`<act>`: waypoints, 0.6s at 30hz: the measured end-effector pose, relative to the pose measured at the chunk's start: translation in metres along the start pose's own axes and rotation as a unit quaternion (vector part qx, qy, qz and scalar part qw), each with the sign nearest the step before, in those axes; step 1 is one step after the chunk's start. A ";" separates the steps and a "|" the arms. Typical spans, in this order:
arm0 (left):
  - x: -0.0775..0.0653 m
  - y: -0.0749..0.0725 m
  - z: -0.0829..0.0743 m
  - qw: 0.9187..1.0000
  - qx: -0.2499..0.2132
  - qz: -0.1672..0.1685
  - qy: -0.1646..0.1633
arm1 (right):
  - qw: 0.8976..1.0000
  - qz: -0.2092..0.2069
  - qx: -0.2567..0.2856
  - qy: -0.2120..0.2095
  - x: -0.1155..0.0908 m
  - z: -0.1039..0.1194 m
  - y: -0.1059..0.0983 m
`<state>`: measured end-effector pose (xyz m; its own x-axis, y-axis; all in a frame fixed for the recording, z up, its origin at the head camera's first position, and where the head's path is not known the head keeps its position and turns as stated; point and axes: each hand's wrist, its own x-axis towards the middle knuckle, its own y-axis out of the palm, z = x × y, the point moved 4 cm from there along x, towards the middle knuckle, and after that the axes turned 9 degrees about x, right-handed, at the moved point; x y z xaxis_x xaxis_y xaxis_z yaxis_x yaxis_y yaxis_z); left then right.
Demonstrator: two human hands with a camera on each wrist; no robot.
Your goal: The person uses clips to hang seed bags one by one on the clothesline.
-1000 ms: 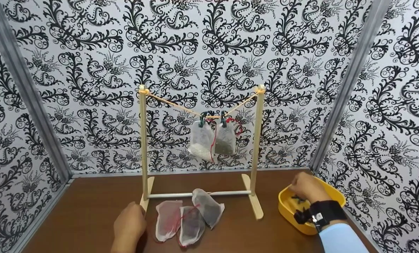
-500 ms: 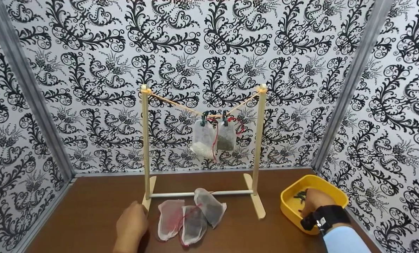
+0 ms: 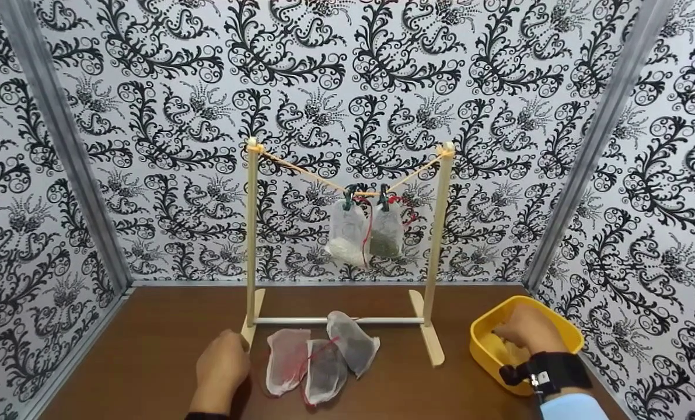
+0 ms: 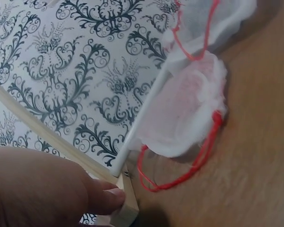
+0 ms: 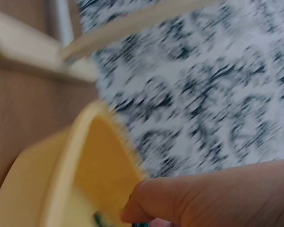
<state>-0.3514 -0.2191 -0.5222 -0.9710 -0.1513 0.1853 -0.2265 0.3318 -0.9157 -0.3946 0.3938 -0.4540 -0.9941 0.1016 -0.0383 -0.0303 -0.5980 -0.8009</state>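
My left hand (image 3: 223, 364) rests at the left foot of a wooden stand (image 3: 252, 233); in the left wrist view its fingertips (image 4: 112, 197) pinch the foot's end (image 4: 129, 208). My right hand (image 3: 531, 329) is down inside a yellow tub (image 3: 487, 363) at the right. Its thumb and fingers pinch a small dark green clip (image 5: 141, 224), mostly hidden, in the right wrist view. Two mesh bags, one with white filling (image 3: 347, 236) and one with greenish filling (image 3: 387, 236), hang by dark green clips from the stand's sagging cord (image 3: 300, 169).
Before the stand's white crossbar (image 3: 292, 321) lie a pinkish mesh bag (image 3: 287, 361) and two dark-filled mesh bags, one in front (image 3: 325, 373) and one (image 3: 353, 344) overlapping the crossbar. Red drawstrings trail from them. Patterned walls (image 3: 347, 70) enclose the brown table (image 3: 149, 350).
My right hand has shifted about inside the tub, where its fingers now pinch a clip. The left hand has stayed at the stand's foot. The head view has drifted slightly.
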 end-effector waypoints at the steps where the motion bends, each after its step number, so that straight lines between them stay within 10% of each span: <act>1: 0.001 -0.002 -0.001 1.000 -0.001 -0.001 0.000 | 1.000 -0.007 0.006 -0.008 -0.001 0.008 -0.001; 18: -0.006 -0.062 -0.095 0.977 -0.167 -0.072 0.114 | 0.964 -0.080 0.142 -0.210 -0.038 0.169 0.050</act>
<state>-0.3387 -0.1504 -0.4325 -0.9108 -0.0195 0.4124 -0.3365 0.6139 -0.7141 -0.3757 0.2251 -0.3917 -0.9274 -0.0842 0.3644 -0.1547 -0.8008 -0.5787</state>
